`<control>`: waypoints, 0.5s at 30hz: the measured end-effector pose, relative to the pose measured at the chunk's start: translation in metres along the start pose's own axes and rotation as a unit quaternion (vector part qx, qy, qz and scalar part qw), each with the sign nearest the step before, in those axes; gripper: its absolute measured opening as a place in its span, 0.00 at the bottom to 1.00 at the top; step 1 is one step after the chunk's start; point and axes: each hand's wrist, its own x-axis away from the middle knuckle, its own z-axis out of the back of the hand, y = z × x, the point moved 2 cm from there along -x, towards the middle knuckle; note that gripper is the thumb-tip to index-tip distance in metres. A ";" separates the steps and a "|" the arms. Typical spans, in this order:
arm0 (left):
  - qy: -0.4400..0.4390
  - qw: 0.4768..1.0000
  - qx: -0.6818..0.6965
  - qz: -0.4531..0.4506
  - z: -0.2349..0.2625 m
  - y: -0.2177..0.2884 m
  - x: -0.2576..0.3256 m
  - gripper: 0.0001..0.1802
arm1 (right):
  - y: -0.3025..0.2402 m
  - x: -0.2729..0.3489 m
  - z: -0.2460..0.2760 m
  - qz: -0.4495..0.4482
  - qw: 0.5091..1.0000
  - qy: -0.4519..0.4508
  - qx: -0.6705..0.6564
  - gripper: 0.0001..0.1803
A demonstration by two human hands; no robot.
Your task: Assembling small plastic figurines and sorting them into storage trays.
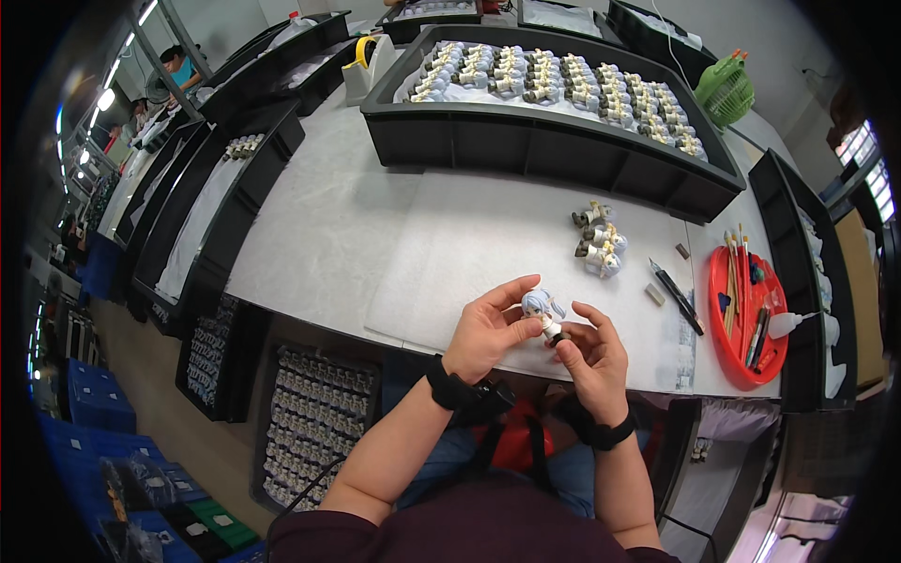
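Observation:
Both my hands hold one small figurine [542,305] with pale blue-grey hair, a white outfit and dark feet, just above the table's front edge. My left hand [493,324] pinches it around the body from the left, thumb across its front. At its lower end, my right hand [593,357] grips near the feet with thumb and fingers. Several similar figurines [601,239] lie in a short row on the white table, beyond my right hand. To their right are a black pen-like knife [678,298] and a small grey block [654,295].
A large black tray [554,141] full of figurines stands at the back. A red oval dish [751,375] with brushes and a white squeeze bottle [786,325] are at right. A green fan [725,91] stands behind. Black bins [235,206] line the left side.

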 end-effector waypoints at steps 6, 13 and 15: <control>0.002 1.000 0.000 0.007 0.003 -0.006 -0.003 0.23 | 0.007 0.003 0.004 -0.032 0.999 -0.005 -0.004 0.27; -0.013 0.999 -0.045 0.019 -0.002 -0.003 -0.004 0.22 | 0.003 0.002 0.001 0.009 1.000 0.011 0.021 0.30; -0.027 0.998 -0.056 0.028 -0.002 -0.004 -0.004 0.23 | 0.004 0.001 0.001 0.013 1.000 0.013 0.023 0.30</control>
